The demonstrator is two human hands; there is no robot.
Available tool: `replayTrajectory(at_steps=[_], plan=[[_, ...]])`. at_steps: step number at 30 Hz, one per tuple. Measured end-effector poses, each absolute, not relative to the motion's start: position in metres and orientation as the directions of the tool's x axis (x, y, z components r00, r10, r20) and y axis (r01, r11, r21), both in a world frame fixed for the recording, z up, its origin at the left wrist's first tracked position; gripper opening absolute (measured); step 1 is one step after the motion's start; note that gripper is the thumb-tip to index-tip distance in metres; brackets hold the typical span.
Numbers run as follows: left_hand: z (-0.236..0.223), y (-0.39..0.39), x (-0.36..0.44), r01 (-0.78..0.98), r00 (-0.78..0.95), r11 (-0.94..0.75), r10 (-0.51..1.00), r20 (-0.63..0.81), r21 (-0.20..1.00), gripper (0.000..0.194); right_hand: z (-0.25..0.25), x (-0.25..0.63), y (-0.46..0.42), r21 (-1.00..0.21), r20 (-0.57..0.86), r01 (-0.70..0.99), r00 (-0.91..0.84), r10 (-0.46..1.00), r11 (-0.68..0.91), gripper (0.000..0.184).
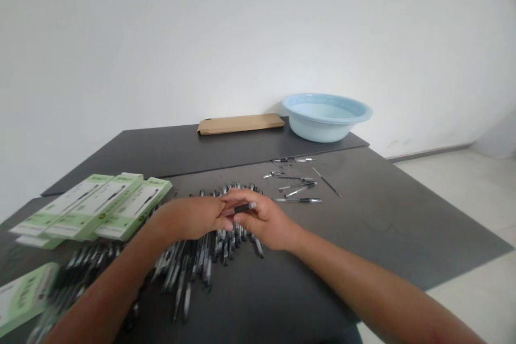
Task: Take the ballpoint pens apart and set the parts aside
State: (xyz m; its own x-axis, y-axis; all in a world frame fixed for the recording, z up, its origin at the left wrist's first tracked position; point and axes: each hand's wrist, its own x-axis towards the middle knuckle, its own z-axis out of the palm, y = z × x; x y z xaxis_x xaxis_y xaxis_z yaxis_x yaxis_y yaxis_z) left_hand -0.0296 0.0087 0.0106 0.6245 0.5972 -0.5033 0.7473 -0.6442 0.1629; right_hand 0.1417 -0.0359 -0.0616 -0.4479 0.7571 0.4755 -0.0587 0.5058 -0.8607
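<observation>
Both hands (L (205,217), R (268,220)) part-closed w/ curled fingers, met around dark pen (244,208), just above pen pile (205,258). Rel. to pile: green-white boxes (97,207) to left; loose pens (300,189) right, on dark desk (363,215); flat cardboard (242,123) + blue basin (327,118) beyond, nr. pale wall (226,27).

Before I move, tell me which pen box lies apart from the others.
The pen box at the near left, alone; the other boxes lie together farther back.
</observation>
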Motion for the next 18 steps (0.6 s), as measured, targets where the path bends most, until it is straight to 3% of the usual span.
replayTrajectory(at_steps=[3, 5, 7, 8, 11, 18], plan=[[0.012, 0.009, -0.036, 0.777, 0.582, -0.62, 0.641, -0.501, 0.109, 0.064, -0.053, 0.161, -0.025, -0.713, 0.37, 0.405, -0.475, 0.798, 0.572, 0.044], [0.013, 0.009, -0.038, 0.786, 0.56, -0.613, 0.653, -0.509, 0.078, 0.075, -0.053, 0.182, -0.008, -0.552, 0.326, 0.705, -0.308, 0.894, 0.445, 0.035], [0.014, 0.008, -0.039, 0.786, 0.551, -0.614, 0.645, -0.53, 0.069, 0.076, -0.058, 0.206, 0.013, -0.399, 0.267, 0.896, -0.091, 0.959, 0.196, 0.03], [0.014, 0.008, -0.039, 0.786, 0.548, -0.614, 0.643, -0.535, 0.068, 0.076, -0.061, 0.219, 0.022, -0.319, 0.228, 0.945, 0.005, 0.974, 0.07, 0.03], [0.016, 0.006, -0.038, 0.792, 0.535, -0.608, 0.646, -0.545, 0.057, 0.076, -0.072, 0.251, 0.041, -0.251, 0.177, 0.967, 0.095, 0.98, -0.049, 0.03], [0.015, 0.005, -0.038, 0.779, 0.55, -0.624, 0.632, -0.545, 0.062, 0.074, -0.081, 0.278, 0.045, -0.125, 0.029, 0.991, 0.05, 0.998, -0.046, 0.021]])
